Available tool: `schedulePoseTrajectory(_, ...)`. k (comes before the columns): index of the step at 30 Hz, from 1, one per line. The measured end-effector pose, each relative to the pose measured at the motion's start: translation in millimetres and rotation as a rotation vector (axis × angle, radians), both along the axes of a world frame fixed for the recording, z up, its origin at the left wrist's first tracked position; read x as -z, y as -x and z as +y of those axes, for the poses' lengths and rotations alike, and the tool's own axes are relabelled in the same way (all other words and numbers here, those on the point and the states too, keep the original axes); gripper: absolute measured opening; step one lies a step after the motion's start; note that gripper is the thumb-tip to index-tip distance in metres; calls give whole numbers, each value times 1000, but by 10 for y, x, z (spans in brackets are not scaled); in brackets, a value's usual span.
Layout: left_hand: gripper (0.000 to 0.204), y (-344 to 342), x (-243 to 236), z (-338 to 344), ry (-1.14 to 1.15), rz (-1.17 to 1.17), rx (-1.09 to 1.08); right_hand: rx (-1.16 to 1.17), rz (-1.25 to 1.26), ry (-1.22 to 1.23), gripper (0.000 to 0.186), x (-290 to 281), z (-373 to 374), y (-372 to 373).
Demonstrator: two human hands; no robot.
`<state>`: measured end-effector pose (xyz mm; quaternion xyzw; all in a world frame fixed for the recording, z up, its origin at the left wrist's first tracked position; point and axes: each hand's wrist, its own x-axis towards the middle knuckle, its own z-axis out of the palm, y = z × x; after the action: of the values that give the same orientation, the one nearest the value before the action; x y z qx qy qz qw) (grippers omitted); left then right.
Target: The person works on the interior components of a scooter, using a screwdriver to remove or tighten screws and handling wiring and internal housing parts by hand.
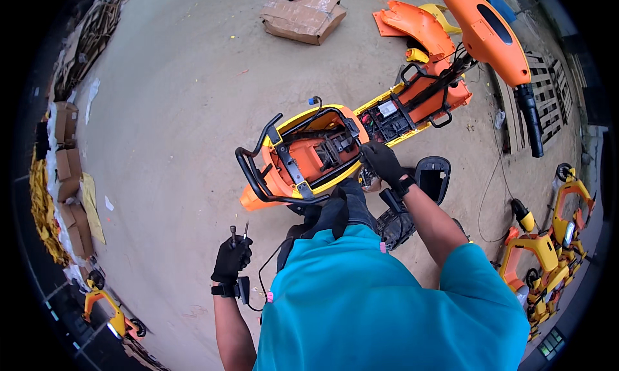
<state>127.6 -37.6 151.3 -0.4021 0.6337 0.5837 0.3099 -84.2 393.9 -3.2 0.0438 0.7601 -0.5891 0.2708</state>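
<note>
My left hand (232,259), in a black glove, is closed around two thin tools held upright away from the scooter. One is a screwdriver (245,229) with a bare metal shaft; the other is a darker rod-like tool (233,231) with a thicker tip. In front of me stands a partly dismantled orange and yellow electric scooter (301,165), its seat bay uncovered. My gloved right hand (383,163) is at the right rim of that bay, fingers curled down. Whatever its fingertips hold is hidden. A black rear grab rail (242,159) loops around the scooter's left end.
The scooter's handlebar housing (493,36) rises at the upper right. Removed orange panels (419,26) lie beyond it. A black tray-like part (432,177) rests right of my legs. Farther off are a cardboard box (303,16), wooden pallets (545,100) and several yellow scooter bodies (535,255).
</note>
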Motion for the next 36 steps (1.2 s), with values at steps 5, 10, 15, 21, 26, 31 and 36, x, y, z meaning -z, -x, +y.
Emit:
schedulePoseTrajectory(5, 22, 360, -391, 406, -95, 124, -43, -474, 394, 146, 23, -500, -1103, 57)
schedulePoseTrajectory(10, 20, 526, -356, 723, -108, 142, -105, -666, -29, 350, 32, -992, -1582, -199)
schedulePoseTrajectory(15, 14, 636, -119, 978, -94, 100, 20, -697, 228, 340, 40, -1169, -1579, -291)
schedulePoseTrajectory(21, 12, 845, 21, 1132, -232, 28, 55, -613, 175, 364, 32, -1127, -1408, -260)
schedulePoseTrajectory(26, 18, 1123, -50, 1351, -38, 22, 387, -597, -73, 460, 18, -915, -1291, -204)
schedulePoseTrajectory(31, 22, 1292, -147, 1380, -55, 65, 340, -433, -425, 577, 16, -849, -1023, -26)
schedulePoseTrajectory(36, 15, 1209, -101, 1252, -82, 61, 116, -223, -470, 630, 15, -779, -833, 131)
